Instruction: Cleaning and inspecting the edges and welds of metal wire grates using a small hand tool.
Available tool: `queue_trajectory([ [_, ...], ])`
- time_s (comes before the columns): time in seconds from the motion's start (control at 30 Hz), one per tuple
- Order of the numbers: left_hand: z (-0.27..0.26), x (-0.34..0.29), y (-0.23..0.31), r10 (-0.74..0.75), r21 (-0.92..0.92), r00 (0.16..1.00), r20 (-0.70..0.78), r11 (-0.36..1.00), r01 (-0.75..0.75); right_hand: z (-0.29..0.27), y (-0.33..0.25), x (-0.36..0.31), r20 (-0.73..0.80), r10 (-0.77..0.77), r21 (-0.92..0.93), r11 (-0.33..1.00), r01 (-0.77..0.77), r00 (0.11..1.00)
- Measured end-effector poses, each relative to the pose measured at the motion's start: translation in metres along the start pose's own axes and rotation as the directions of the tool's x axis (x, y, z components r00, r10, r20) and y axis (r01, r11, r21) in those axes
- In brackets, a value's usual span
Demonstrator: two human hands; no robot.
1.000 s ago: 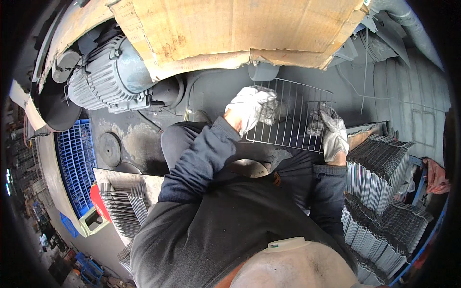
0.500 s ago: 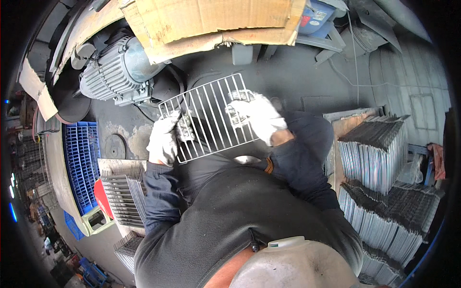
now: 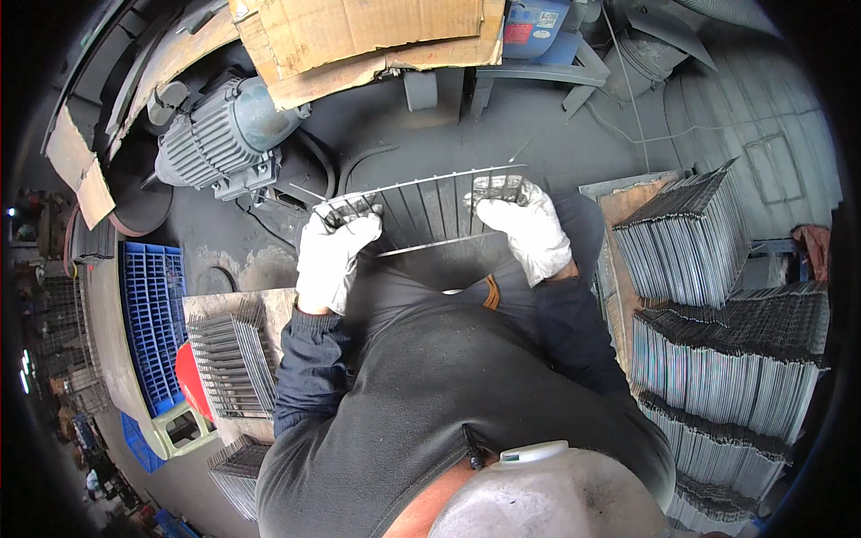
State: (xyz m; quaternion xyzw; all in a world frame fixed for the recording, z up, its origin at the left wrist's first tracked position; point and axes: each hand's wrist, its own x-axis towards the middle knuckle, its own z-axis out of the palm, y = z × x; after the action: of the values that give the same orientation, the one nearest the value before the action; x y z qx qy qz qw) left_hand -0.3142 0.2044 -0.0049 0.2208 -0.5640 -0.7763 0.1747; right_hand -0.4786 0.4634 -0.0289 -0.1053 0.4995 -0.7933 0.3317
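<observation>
A rectangular wire grid rack (image 3: 429,213) hangs in front of me over my lap, tilted so it looks foreshortened. My left hand (image 3: 330,254), in a white work glove, grips the rack's left end. My right hand (image 3: 527,229), also gloved in white, grips its right end. Dark sleeves cover both forearms. My dark-clothed torso fills the lower middle of the view.
Rows of the same wire racks are stacked on edge at my right (image 3: 708,269). A smaller stack (image 3: 231,359) lies on a board at my left, beside a blue plastic crate (image 3: 152,314). A grey electric motor (image 3: 215,134) and cardboard sheets (image 3: 359,36) sit ahead.
The rack came from the stacks at my right to the front of me. It has tipped from nearly face-on to a flatter tilt, and both hands shifted along its ends.
</observation>
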Motion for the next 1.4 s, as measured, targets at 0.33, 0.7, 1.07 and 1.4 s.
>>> queue_trajectory([
  [0.33,0.002,-0.02,0.026,0.042,-0.058,0.999,0.024,0.997,-0.041,0.013,-0.016,-0.013,0.069,-0.114,-0.058,0.991,0.118,0.991],
  [0.7,-0.011,-0.015,0.01,0.196,0.075,0.971,0.136,0.975,-0.207,0.002,0.003,-0.005,0.11,-0.175,0.002,0.984,0.176,0.978],
  [1.07,-0.018,-0.01,-0.002,0.196,-0.173,0.97,0.142,0.97,-0.171,0.011,-0.029,-0.002,0.173,-0.002,0.408,0.91,-0.07,0.985],
  [1.4,-0.01,0.005,0.002,0.235,-0.006,0.963,0.13,0.972,-0.236,-0.003,-0.008,0.022,0.303,-0.44,-0.301,0.797,0.523,0.845],
])
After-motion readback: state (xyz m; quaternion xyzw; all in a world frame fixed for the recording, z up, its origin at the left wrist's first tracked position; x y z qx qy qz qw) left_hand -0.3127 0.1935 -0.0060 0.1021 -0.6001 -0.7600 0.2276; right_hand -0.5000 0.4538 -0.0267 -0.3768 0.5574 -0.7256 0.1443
